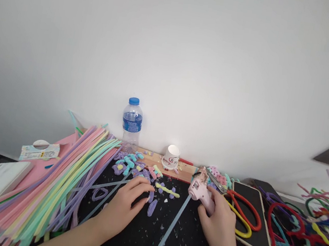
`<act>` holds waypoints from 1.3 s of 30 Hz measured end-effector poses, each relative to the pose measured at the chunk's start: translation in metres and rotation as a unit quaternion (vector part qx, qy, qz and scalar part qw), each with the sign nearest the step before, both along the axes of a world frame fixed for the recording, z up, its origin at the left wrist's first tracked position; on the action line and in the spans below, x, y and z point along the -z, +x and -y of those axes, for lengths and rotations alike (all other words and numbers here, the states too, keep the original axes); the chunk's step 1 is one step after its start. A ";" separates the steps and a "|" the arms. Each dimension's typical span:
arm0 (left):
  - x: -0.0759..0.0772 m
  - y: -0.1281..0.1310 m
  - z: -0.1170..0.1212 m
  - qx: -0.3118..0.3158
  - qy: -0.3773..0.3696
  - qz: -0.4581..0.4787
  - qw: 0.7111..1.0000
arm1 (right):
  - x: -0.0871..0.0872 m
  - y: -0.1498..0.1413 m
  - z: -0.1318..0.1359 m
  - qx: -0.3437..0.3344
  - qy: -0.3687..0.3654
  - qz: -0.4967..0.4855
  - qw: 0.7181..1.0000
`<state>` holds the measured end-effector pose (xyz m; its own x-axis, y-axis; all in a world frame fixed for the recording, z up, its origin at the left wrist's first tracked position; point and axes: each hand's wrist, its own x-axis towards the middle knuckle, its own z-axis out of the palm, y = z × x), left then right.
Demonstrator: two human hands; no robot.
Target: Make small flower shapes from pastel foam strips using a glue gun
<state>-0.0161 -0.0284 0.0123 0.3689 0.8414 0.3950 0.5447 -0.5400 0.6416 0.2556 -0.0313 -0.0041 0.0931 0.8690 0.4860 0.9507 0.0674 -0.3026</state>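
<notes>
My right hand (221, 215) is wrapped around the handle of a pale pink hot glue gun (202, 192), whose nozzle end is brown and crusted. A long pale blue-grey stick (167, 235) runs from the gun's rear toward the near edge. My left hand (129, 200) is closed, with thumb and forefinger at a small purple pipe cleaner piece (151, 196). Beside it lies another purple loop (152, 208). Just beyond is a yellow twisted piece (168, 190) with purple bits. Purple and turquoise pipe cleaner flowers (128, 163) are heaped past my left hand.
Pastel pipe cleaners (81, 176) lie in a large bundle at left. A water bottle (132, 126) and an upturned paper cup (171, 157) stand by the wall. Right of the gun are red-and-yellow-handled scissors (257, 221), a dark tablet-like board (250, 203) and tangled coloured pipe cleaners (306, 228).
</notes>
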 end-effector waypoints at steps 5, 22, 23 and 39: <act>0.000 0.000 -0.003 -0.028 -0.020 -0.063 0.997 | 0.000 0.000 0.000 -0.001 -0.004 -0.013 1.000; 0.006 0.004 -0.011 -0.002 -0.077 -0.046 0.996 | 0.003 0.001 -0.001 -0.001 -0.011 -0.032 0.999; 0.006 0.004 -0.011 -0.002 -0.083 -0.042 0.996 | 0.003 0.001 -0.001 -0.002 -0.011 -0.033 0.999; 0.005 0.004 -0.011 -0.002 -0.097 0.006 0.995 | 0.002 0.001 -0.001 -0.002 -0.009 -0.036 0.999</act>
